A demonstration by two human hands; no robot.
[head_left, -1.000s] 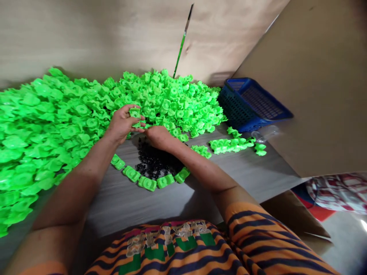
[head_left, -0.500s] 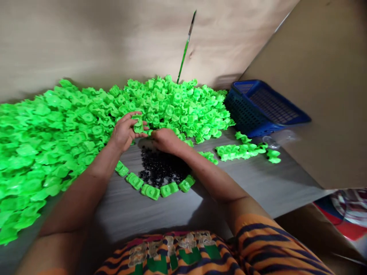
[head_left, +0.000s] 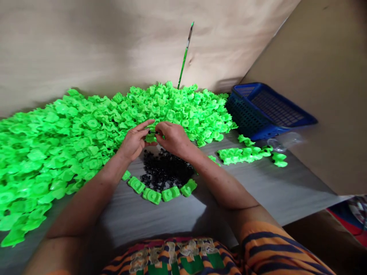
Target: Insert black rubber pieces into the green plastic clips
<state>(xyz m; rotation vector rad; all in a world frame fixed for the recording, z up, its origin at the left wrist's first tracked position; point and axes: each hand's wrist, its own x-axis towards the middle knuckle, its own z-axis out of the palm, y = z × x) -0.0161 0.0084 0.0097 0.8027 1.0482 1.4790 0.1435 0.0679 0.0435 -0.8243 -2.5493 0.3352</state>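
Near the middle of the view, my left hand [head_left: 134, 142] holds a green plastic piece [head_left: 151, 138] in its fingers. Close beside it, my right hand [head_left: 172, 138] is closed on a small black part [head_left: 153, 132], which lies against the green piece. Below the hands is a heap of small black parts [head_left: 168, 170]. A curved row of green pieces [head_left: 151, 195] lies along the near side of that heap.
A large pile of green pieces [head_left: 71, 133] spreads along the back wall and left side. A thin green stick [head_left: 183, 63] stands up behind it. At the right are a blue basket [head_left: 266, 110], a green block row [head_left: 242, 154] and clear plastic [head_left: 283, 141].
My right hand has risen from beside the black heap to the green piece and now has a black part in its fingers. My left hand has shifted slightly right, and the view has moved a little.
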